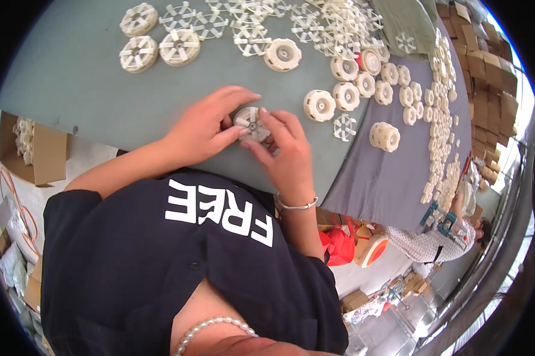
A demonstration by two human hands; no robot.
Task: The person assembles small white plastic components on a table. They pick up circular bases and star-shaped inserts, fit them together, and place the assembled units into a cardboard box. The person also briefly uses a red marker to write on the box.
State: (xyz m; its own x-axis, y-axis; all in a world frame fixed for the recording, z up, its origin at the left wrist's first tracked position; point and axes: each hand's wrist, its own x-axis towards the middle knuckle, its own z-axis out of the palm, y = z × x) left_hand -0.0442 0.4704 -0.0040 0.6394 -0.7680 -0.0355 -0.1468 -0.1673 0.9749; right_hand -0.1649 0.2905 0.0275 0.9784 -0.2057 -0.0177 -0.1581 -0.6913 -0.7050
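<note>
Off-white plastic is sitting between the fingers: the left hand (205,127) and right hand (288,145) are both grasping a round spoked piece (253,123) by its rim, over the surface (101,98). Judging by the pose, they are aligning or seating its spoked face; the next move is probably calling for even thumb pressure. Beyond the fingers, leftward, similar spoked discs (179,47) are lying; rightward, round housings (319,105) are standing near one loose frame (344,127).

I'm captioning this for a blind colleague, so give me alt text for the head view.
A person's left hand and right hand hold a round, spoked part over a grey-green table. Pale discs and loose spoked pieces lie beyond and to the right.
</note>
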